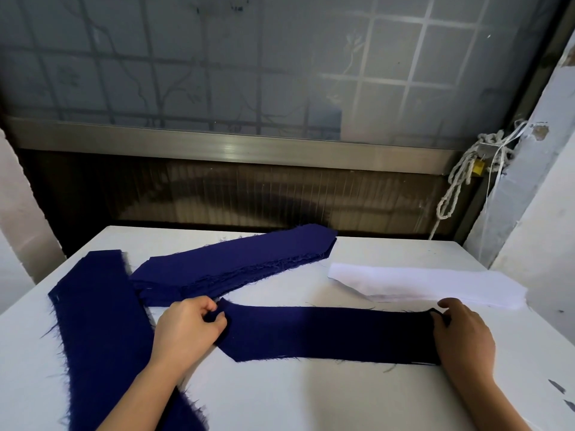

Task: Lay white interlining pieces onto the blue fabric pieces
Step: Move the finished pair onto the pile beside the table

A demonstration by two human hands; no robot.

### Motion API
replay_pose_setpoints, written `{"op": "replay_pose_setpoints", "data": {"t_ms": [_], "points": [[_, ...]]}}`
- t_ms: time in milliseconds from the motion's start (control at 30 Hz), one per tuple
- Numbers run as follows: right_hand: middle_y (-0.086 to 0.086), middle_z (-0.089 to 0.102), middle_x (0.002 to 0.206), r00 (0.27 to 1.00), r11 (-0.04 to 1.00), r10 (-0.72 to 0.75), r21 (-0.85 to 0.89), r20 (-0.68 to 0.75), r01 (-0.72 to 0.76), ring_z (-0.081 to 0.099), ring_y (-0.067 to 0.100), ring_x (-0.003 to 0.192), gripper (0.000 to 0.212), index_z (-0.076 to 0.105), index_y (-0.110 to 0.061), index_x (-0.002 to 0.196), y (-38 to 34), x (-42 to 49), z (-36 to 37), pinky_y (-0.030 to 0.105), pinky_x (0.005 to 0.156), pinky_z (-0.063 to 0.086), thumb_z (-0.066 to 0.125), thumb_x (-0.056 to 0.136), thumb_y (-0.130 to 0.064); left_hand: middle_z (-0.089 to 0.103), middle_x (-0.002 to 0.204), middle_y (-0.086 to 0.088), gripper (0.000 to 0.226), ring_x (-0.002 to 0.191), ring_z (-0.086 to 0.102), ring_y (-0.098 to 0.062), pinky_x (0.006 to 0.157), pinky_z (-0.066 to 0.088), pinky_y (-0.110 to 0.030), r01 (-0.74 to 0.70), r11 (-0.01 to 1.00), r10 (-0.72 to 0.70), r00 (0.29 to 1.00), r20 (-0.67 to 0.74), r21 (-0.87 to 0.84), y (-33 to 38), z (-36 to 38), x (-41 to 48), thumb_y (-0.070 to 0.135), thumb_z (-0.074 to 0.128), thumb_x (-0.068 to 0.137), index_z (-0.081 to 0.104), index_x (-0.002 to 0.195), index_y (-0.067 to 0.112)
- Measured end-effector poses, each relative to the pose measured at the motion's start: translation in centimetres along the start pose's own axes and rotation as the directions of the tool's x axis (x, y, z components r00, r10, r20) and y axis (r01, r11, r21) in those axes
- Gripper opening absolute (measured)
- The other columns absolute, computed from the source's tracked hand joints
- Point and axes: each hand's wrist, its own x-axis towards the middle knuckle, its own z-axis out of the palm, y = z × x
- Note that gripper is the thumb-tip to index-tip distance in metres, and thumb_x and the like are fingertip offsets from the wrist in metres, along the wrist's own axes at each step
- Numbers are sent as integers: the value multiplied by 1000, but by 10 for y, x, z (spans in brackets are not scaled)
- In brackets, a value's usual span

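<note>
The left hand pinches the left end of a blue fabric piece and the right hand grips its right end. It lies flat on the near part of the white table. The white interlining pieces lie just beyond it, far right. A blue stack lies far left, and a long blue strip at the left.

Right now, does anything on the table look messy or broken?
Nothing looks broken. The blue edges are frayed, loose threads sticking out, clearest on the long strip at the left and the stack behind. The piece between left hand and right hand lies flat.
</note>
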Motion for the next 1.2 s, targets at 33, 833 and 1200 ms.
{"op": "replay_pose_setpoints", "data": {"t_ms": [33,833,1200], "points": [[11,67,99,1000,1000,4,-8,15,-4,58,35,92,22,61,-10,112,0,0,0,38,72,45,58,91,-15,67,65,13,16,71,64,-7,60,52,-26,-5,1000,5,1000,4,15,0,0,0,36,77,78,62,73,38],[4,53,67,996,999,12,-46,88,-8,49,28,67,39,46,-12,69,3,1,5,36,59,40,60,87,-44,59,84,7,47,80,54,-16,69,46,-33,-118,922,135,991,-23,369,-1,6,-1,65,60,85,67,94,18],[4,63,78,968,958,-48,285,245,-25,56,21,67,35,48,-25,111,-4,-9,-12,32,58,41,55,84,-3,56,65,8,28,55,54,-8,49,37,-20,-126,987,115,987,108,103,13,-18,-10,13,60,86,38,92,29]]}}
